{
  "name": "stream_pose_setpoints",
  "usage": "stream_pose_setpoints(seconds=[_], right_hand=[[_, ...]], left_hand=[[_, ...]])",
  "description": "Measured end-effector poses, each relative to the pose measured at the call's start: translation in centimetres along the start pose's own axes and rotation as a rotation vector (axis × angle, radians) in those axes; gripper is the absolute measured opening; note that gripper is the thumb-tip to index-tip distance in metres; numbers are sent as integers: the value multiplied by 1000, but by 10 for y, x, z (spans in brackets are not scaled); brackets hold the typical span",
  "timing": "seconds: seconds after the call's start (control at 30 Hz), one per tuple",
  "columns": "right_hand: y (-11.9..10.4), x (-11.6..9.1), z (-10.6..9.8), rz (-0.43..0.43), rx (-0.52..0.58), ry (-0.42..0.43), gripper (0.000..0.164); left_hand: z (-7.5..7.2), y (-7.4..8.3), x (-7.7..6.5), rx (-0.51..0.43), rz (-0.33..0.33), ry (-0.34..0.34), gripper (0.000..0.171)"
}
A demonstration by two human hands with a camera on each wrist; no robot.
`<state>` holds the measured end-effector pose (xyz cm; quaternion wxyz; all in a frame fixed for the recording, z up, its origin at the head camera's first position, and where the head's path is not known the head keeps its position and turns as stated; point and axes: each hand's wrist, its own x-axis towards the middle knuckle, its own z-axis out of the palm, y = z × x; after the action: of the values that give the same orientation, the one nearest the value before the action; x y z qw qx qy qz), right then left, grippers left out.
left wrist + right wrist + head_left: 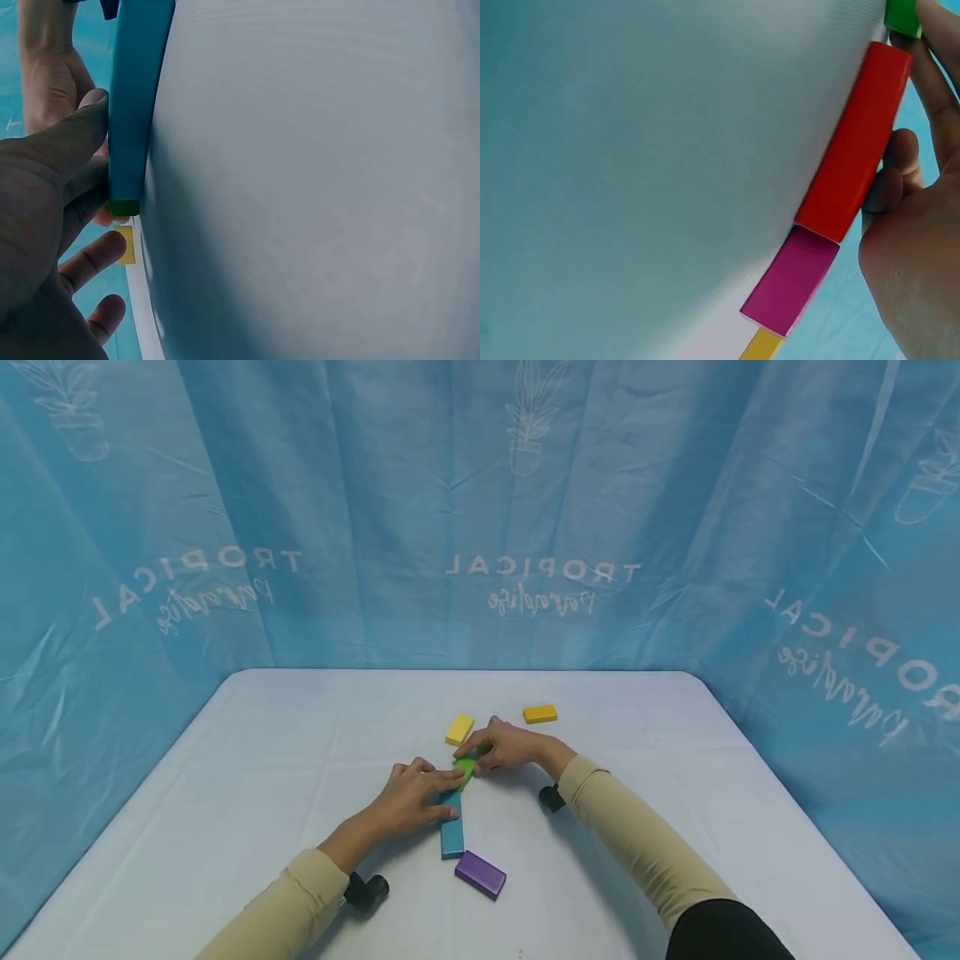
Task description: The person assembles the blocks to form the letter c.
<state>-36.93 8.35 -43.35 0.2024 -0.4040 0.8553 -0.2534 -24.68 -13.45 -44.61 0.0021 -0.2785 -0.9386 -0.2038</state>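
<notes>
My left hand (412, 797) lies over a row of blocks, its index finger on the light green block (465, 768) and its thumb on the long blue block (452, 839). In the left wrist view, the thumb touches the edge of the blue block (135, 97). Finger and thumb of my right hand (513, 747) pinch the green block at its far end. The right wrist view has the fingertips at a green block (904, 16), beside a long red block (855, 142) and a magenta block (791, 277). My right hand hides these last two in the head view.
A purple block (480, 874) lies by the blue block's near end. One yellow block (460, 729) sits just beyond the green; an orange-yellow block (540, 714) is farther right. Black wrist cameras (366, 892) hang under both forearms. A blue curtain (480, 527) surrounds the white table (300, 735).
</notes>
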Motion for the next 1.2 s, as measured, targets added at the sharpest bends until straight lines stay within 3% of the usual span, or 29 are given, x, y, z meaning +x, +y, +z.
stream_pose_setpoints(seconds=[0.17, 0.3, 0.43, 0.6, 0.87, 1.2], right_hand=[[1, 2, -7, -1, 94, 42, 32], [2, 4, -14, 54, 146, 147, 29], [3, 8, -21, 98, 146, 245, 28], [9, 16, -25, 126, 135, 300, 30], [20, 27, -27, 158, 127, 305, 37], [21, 37, -20, 151, 124, 210, 48]], left_hand=[[-2, 0, 0, 2, -12, -5, 54], [-5, 0, 1, 4, -15, -5, 54], [-6, -3, 1, -5, -5, -7, 54], [-2, -6, 1, -13, -17, -13, 54], [1, -3, 1, -33, -13, -16, 53], [-1, -1, -1, -21, 1, -9, 54]])
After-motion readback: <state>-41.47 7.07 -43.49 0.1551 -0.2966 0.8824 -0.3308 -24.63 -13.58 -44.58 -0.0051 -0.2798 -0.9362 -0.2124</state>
